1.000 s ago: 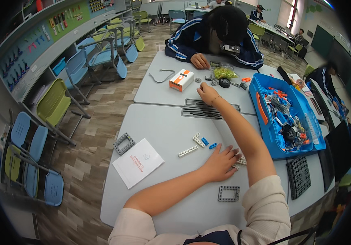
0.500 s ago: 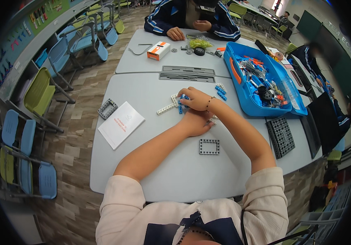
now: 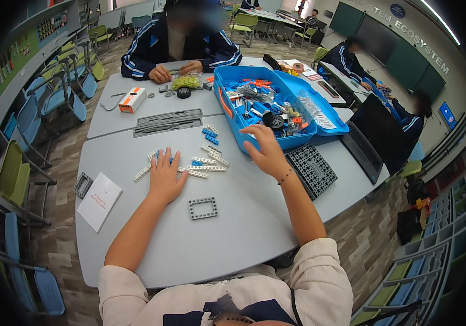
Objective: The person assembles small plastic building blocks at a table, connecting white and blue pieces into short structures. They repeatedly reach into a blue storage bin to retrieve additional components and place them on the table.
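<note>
Both hands have parted since half a second ago, when they were joined over a small beam piece at the middle of the desk (image 3: 254,228). Now the left hand (image 3: 166,176) lies flat and open, fingers spread, palm down on the smooth grey desk top, its fingertips touching a loose scatter of perforated beams (image 3: 203,163): slim white strips with rows of round holes, and a few short blue ones among them. One white strip (image 3: 141,173) lies slanted just left of that hand. The right hand (image 3: 268,152) has gone out to the blue parts tray (image 3: 303,138), a glossy plastic box with a raised rim; its fingers are loosely curled over the near wall, and whether they pinch anything I cannot tell. Inside the tray lies a jumble of small coloured parts, black wheels and clear bags.

Near the left forearm rests a dark grey rectangular frame (image 3: 203,208), open in the middle, with holes along its edges. A black studded grid plate (image 3: 311,169) lies just beside the right wrist, under the tray's near corner. At the left edge of the desk sit a white paper booklet (image 3: 99,201) and a small grey square frame (image 3: 82,185). Across the desk, another person's hands (image 3: 176,71) rest near a white and orange box (image 3: 132,100).
</note>
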